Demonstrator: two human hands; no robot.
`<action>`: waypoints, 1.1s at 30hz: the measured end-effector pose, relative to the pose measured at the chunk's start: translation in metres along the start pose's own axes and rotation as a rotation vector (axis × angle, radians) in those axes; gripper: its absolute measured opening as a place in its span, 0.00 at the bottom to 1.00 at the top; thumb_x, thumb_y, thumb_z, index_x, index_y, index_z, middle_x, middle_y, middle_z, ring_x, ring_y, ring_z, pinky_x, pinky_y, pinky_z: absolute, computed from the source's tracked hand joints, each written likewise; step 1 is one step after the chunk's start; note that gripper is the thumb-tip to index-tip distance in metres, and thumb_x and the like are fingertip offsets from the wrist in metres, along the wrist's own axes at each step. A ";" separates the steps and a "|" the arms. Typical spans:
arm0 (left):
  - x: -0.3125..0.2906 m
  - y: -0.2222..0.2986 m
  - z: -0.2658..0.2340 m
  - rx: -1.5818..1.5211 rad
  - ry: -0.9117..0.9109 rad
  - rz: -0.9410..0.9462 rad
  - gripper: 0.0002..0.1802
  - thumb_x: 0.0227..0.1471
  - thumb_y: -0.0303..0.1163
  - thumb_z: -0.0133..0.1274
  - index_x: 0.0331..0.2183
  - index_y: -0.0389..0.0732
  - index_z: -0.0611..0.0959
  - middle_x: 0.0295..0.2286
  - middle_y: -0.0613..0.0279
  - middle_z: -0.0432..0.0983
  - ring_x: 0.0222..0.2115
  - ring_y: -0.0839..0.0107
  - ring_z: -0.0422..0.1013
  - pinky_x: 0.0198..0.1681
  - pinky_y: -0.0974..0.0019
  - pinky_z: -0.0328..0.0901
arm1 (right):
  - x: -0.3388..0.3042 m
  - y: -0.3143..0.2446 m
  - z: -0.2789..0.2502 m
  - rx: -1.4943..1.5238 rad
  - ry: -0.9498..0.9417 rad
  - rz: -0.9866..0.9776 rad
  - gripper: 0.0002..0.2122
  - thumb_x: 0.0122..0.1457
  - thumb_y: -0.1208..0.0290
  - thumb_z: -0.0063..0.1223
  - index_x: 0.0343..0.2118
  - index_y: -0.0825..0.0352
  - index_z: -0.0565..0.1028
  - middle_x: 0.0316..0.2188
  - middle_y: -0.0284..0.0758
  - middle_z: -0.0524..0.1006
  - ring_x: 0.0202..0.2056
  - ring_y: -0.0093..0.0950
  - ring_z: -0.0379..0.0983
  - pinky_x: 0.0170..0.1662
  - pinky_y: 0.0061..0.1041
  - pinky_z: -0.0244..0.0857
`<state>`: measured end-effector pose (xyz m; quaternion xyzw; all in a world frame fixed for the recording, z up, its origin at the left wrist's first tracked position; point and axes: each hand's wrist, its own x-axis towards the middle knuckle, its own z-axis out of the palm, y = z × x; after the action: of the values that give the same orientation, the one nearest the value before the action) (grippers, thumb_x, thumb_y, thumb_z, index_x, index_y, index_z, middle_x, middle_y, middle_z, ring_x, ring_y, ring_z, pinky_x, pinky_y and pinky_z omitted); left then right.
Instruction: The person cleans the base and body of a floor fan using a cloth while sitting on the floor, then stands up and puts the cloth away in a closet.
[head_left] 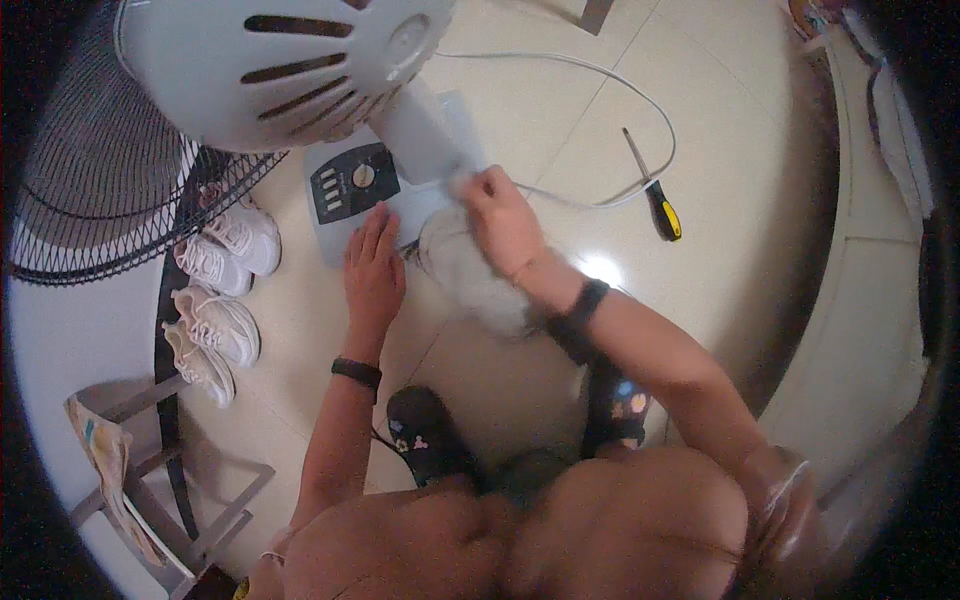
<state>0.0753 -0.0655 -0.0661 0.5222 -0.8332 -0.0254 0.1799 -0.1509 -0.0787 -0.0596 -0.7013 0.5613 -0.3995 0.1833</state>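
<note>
A grey electric fan stands on the floor in front of me, its motor housing point(300, 80) leaning toward the upper left. A black panel with buttons and a knob point(363, 176) is set in its pale base point(335, 240). My left hand point(376, 268) rests with fingers stretched out on the base's near edge, just below the panel. Beside the fan's neck point(425, 135), my right hand point(505, 225) is closed, slightly blurred, on a greyish-white cloth point(475, 280). The cloth hangs below that hand, smeared by motion, partly over the base's near right corner.
The black wire guard point(90, 190) spreads at the upper left. Right of the base lie a white cord point(655, 110) and a yellow-black screwdriver point(665, 215). White shoes point(220, 300) line the left wall near a rack point(170, 470). My dark slippers point(425, 430) are below; a pale cabinet point(870, 270) stands right.
</note>
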 end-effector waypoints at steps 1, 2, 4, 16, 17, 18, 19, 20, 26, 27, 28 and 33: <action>0.002 0.000 0.001 -0.018 0.005 -0.001 0.30 0.46 0.20 0.47 0.54 0.41 0.70 0.58 0.58 0.60 0.59 0.60 0.57 0.60 0.51 0.52 | 0.005 0.006 0.005 -0.001 0.003 -0.001 0.07 0.57 0.75 0.46 0.37 0.70 0.75 0.34 0.46 0.70 0.38 0.45 0.69 0.38 0.37 0.66; 0.004 0.000 0.002 -0.018 0.006 0.001 0.30 0.46 0.20 0.47 0.54 0.41 0.70 0.58 0.58 0.60 0.59 0.60 0.57 0.60 0.51 0.52 | 0.011 0.015 0.012 -0.056 -0.006 -0.044 0.07 0.57 0.75 0.45 0.36 0.69 0.74 0.34 0.45 0.70 0.37 0.44 0.70 0.38 0.37 0.66; 0.004 -0.002 0.004 -0.031 0.017 0.022 0.30 0.46 0.20 0.46 0.55 0.41 0.70 0.58 0.58 0.60 0.59 0.61 0.57 0.60 0.51 0.52 | 0.020 0.020 0.014 -0.111 -0.021 -0.090 0.07 0.57 0.74 0.45 0.36 0.69 0.74 0.34 0.45 0.71 0.37 0.44 0.70 0.38 0.36 0.66; 0.001 0.007 0.012 -0.011 0.057 -0.043 0.29 0.47 0.22 0.46 0.55 0.39 0.69 0.59 0.59 0.59 0.59 0.61 0.57 0.62 0.52 0.49 | 0.021 0.024 0.012 -0.215 -0.058 -0.186 0.09 0.55 0.73 0.45 0.35 0.71 0.72 0.32 0.44 0.70 0.37 0.43 0.70 0.40 0.39 0.66; 0.001 0.007 0.013 -0.011 0.057 -0.044 0.29 0.47 0.22 0.46 0.55 0.39 0.69 0.59 0.59 0.59 0.59 0.61 0.57 0.62 0.52 0.49 | 0.023 0.020 0.013 -0.187 -0.118 -0.253 0.08 0.56 0.73 0.44 0.35 0.72 0.72 0.33 0.45 0.70 0.37 0.44 0.69 0.41 0.39 0.66; 0.001 0.007 0.013 -0.010 0.057 -0.055 0.29 0.47 0.22 0.46 0.55 0.39 0.69 0.59 0.59 0.59 0.59 0.61 0.56 0.62 0.52 0.49 | 0.025 0.017 0.011 -0.158 -0.178 -0.318 0.08 0.57 0.73 0.43 0.35 0.72 0.71 0.33 0.45 0.70 0.37 0.45 0.69 0.42 0.39 0.65; 0.001 0.007 0.014 -0.010 0.054 -0.065 0.29 0.47 0.22 0.46 0.54 0.39 0.69 0.59 0.59 0.59 0.59 0.62 0.56 0.62 0.52 0.49 | 0.026 0.016 0.009 -0.158 -0.177 -0.316 0.08 0.57 0.73 0.43 0.35 0.72 0.71 0.33 0.45 0.70 0.37 0.45 0.69 0.42 0.39 0.65; 0.001 0.007 0.015 -0.011 0.052 -0.063 0.29 0.47 0.22 0.46 0.54 0.39 0.69 0.59 0.59 0.59 0.59 0.62 0.56 0.62 0.52 0.49 | 0.028 0.015 0.007 -0.144 -0.184 -0.274 0.09 0.57 0.73 0.44 0.35 0.73 0.71 0.33 0.46 0.71 0.38 0.46 0.69 0.42 0.40 0.65; -0.001 0.008 0.007 -0.002 0.033 -0.071 0.30 0.47 0.22 0.46 0.55 0.39 0.69 0.59 0.59 0.59 0.59 0.61 0.56 0.62 0.52 0.48 | 0.010 0.060 -0.027 -0.325 -0.061 0.132 0.09 0.53 0.75 0.48 0.36 0.71 0.72 0.36 0.47 0.70 0.40 0.46 0.69 0.44 0.38 0.66; 0.001 0.005 0.008 -0.009 0.016 -0.054 0.30 0.47 0.22 0.46 0.55 0.39 0.68 0.59 0.59 0.58 0.59 0.61 0.56 0.63 0.52 0.48 | 0.010 0.068 -0.037 -0.253 -0.098 0.116 0.09 0.54 0.77 0.48 0.37 0.70 0.73 0.37 0.48 0.70 0.40 0.47 0.69 0.44 0.38 0.66; -0.001 0.003 0.009 -0.016 -0.002 -0.044 0.31 0.47 0.21 0.46 0.55 0.39 0.68 0.60 0.58 0.58 0.59 0.60 0.56 0.63 0.52 0.48 | 0.012 0.064 -0.039 -0.250 -0.100 0.116 0.09 0.54 0.77 0.48 0.37 0.70 0.73 0.37 0.48 0.70 0.40 0.47 0.69 0.44 0.38 0.66; 0.001 0.005 0.016 0.002 0.020 -0.059 0.30 0.48 0.21 0.45 0.56 0.40 0.68 0.60 0.58 0.58 0.59 0.60 0.57 0.62 0.53 0.49 | 0.020 0.062 -0.011 -0.065 -0.026 0.185 0.08 0.53 0.75 0.49 0.36 0.69 0.76 0.32 0.50 0.71 0.39 0.47 0.69 0.44 0.39 0.66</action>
<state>0.0652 -0.0668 -0.0795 0.5471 -0.8156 -0.0248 0.1867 -0.1984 -0.1136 -0.0893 -0.6570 0.6339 -0.3535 0.2038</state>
